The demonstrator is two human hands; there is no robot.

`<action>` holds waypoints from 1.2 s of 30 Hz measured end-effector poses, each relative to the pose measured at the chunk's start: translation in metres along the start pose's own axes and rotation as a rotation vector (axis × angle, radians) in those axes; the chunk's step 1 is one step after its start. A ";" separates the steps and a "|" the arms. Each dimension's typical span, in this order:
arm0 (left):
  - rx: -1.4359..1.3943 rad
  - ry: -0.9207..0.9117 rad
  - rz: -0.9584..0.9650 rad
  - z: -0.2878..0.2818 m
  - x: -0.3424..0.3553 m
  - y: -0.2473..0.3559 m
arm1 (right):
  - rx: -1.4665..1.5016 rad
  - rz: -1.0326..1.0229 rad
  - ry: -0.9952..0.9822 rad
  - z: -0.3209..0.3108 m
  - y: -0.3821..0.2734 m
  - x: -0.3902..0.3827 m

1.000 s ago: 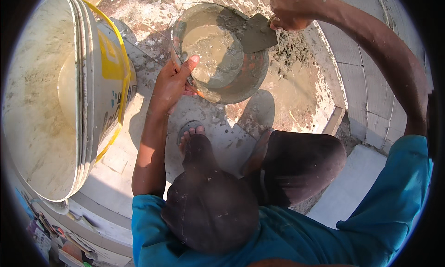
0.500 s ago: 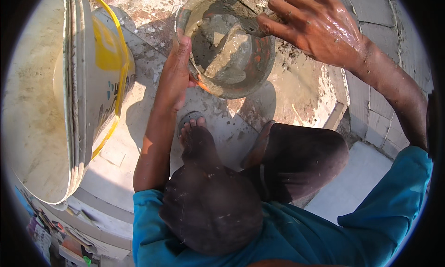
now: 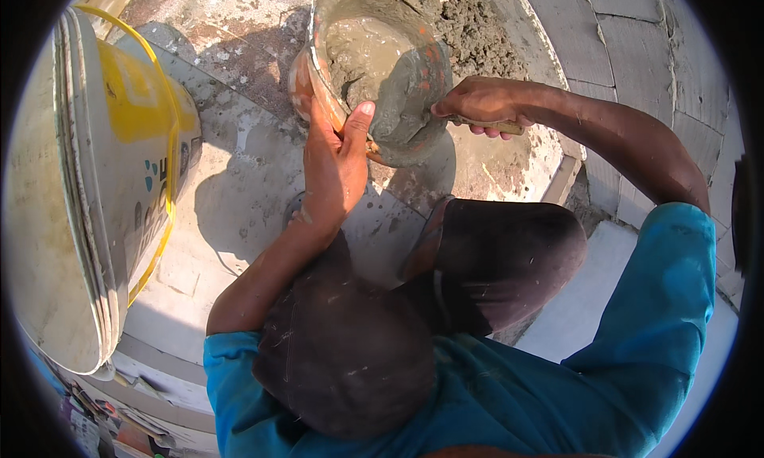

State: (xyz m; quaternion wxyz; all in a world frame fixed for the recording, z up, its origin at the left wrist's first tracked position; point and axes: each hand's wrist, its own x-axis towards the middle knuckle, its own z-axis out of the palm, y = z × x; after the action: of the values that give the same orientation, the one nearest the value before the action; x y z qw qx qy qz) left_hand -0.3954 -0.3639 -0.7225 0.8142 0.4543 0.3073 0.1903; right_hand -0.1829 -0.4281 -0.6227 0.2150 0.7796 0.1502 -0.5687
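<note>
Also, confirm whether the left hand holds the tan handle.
No, the right hand holds the handle; the left hand grips the bowl.

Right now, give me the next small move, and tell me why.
Probably draw the trowel along the bowl's inner wall to gather the wet mix: mix coats that wall, the right hand has its grip on the trowel's handle at the bowl's right side, and the left hand holds the rim, which should steady it.

A large white-and-yellow bucket [image 3: 131, 167] is at the left. Grey blocks [image 3: 641, 56] lie at the right, near a pale slab [image 3: 574, 291].
</note>
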 end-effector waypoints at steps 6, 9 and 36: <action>-0.024 0.044 0.030 -0.004 0.004 -0.003 | -0.067 -0.209 0.118 -0.002 0.011 -0.023; -0.058 0.071 -0.033 -0.007 0.004 0.002 | -0.433 -0.502 0.581 -0.016 0.029 -0.017; -0.143 -0.008 -0.206 -0.062 0.026 0.015 | -1.540 -1.047 1.498 -0.058 -0.053 -0.039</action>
State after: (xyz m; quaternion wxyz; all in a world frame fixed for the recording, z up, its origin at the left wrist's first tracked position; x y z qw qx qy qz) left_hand -0.4184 -0.3025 -0.7426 0.8609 0.3619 0.3351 0.1251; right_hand -0.1724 -0.3528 -0.5791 0.2269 0.4279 0.8390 0.2480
